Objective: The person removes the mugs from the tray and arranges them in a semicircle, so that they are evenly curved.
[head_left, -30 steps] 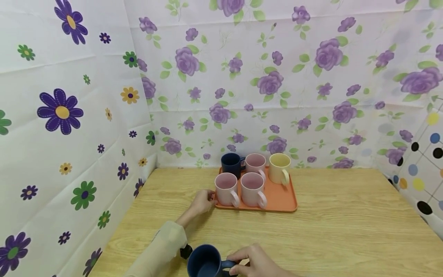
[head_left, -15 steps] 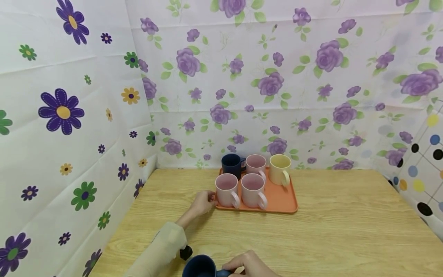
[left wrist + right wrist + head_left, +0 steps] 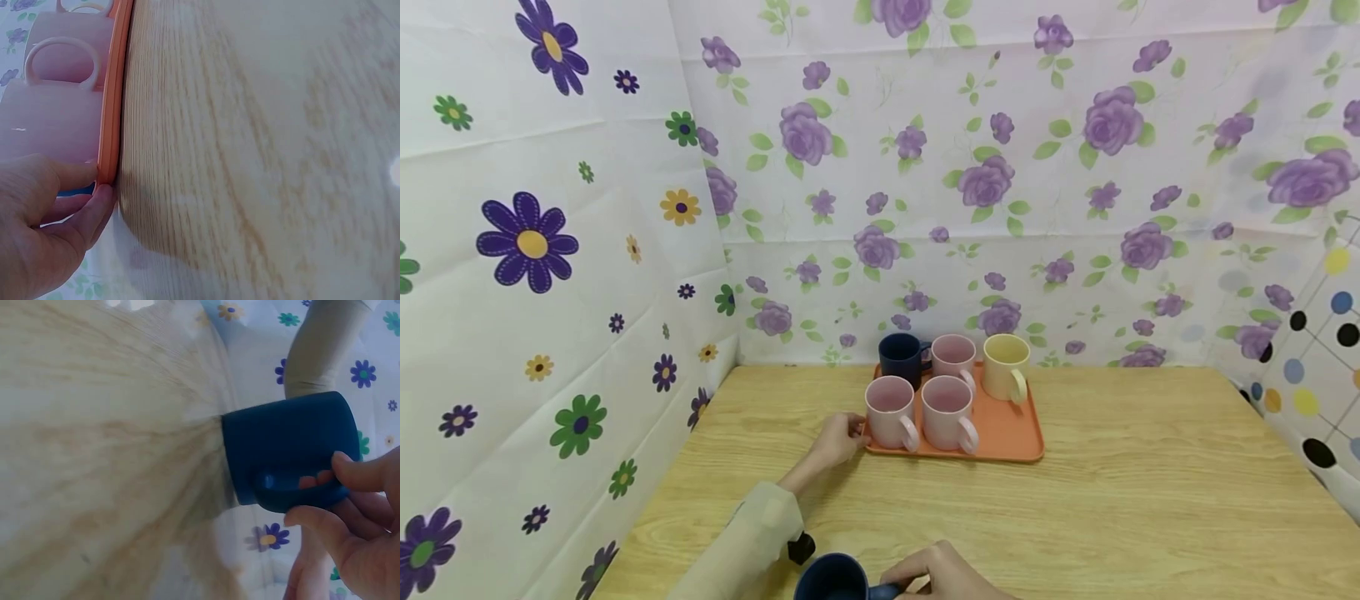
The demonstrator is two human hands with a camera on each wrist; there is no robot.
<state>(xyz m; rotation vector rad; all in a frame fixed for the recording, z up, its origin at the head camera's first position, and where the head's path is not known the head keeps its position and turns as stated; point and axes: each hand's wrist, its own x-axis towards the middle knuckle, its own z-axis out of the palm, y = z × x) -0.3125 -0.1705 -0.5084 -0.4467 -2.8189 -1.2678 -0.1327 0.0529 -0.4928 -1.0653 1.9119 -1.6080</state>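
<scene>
At far left hangs a white cloth printed with daisies. With the orange tray taken as a dial, twelve toward the wall and six toward the person, the left hand lies at eight o'clock, pinching the tray's rim between thumb and fingers. At seven o'clock, well apart from the tray, is the held navy mug; whether its base touches the wooden table I cannot tell. On the tray stand, upright, the front-left pink mug at eight and the rear navy mug at eleven. At six, off the tray, the right hand grips the held navy mug by its handle. Next on the tray come the front-right pink mug at six, the rear pink mug at twelve, and the yellow mug at one, its handle pointing to five.
</scene>
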